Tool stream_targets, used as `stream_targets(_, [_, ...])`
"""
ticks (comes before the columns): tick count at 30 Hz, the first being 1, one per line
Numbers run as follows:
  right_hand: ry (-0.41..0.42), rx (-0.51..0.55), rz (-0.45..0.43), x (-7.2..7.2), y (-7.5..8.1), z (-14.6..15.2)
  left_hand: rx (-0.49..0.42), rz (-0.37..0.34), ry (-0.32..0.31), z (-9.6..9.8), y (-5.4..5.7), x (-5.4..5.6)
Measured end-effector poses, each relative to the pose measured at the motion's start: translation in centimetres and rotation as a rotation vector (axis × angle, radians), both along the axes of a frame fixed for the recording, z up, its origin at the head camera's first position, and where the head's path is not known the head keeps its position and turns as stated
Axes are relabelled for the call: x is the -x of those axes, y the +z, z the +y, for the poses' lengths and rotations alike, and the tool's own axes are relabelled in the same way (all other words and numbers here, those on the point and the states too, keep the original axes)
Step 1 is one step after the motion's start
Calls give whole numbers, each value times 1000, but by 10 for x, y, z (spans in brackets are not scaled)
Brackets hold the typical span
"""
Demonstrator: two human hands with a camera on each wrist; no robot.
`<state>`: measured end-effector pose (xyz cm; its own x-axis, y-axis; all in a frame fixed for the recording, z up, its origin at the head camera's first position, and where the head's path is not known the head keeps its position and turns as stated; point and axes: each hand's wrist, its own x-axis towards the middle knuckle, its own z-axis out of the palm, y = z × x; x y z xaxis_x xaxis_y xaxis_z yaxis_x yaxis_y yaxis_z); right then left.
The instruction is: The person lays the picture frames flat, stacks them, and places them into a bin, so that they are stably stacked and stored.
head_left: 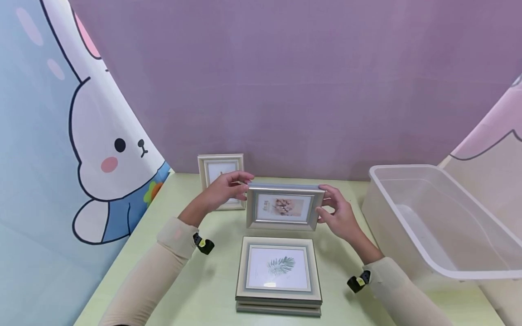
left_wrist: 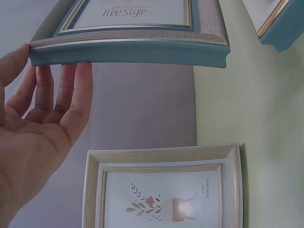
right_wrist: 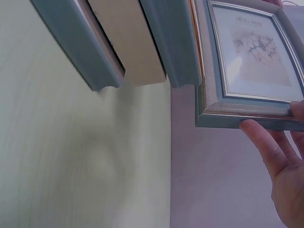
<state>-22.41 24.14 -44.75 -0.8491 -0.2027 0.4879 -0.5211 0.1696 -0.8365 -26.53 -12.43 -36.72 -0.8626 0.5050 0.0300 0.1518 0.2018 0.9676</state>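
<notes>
Evidently, the bench (head_left: 195,290) ends at the back along the lilac backdrop (head_left: 306,90), with a pale strip of its top running along that edge. The white plastic tub (head_left: 385,222) bounds the right side, its near wall just beyond the right wrist, so the gap there is narrow. On the left, a broader stretch of bench runs to the rabbit-print cloth (head_left: 102,158). The leaf-print frame (head_left: 278,269) lies flat on another frame, and a thin band of bench shows between it and the raised flower-print picture frame (head_left: 282,208). The plant-print frame (head_left: 222,165) stands upright at the back left, partly covered by an arm.

The flower-print picture frame is held by its two ends, face tilted up. The left hand (head_left: 226,192) pinches the upper left corner, thumb in front, fingers behind; the right hand (head_left: 336,215) grips the opposite end, thumb on the moulding, fingertips along the outer edge.
</notes>
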Motion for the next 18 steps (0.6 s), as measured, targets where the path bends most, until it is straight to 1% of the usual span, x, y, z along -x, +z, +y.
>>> stream_targets(5, [-3,3,-6,-7,4,-3,9,16,13,-2,1,-8])
stream_targets(11, [-3,-11,27,-12,9,-3,-1,25,27,-4,1,-15])
stream_targets(18, [-5,-21,46,-17,17,-4,-14,48,38,-5,6,-23])
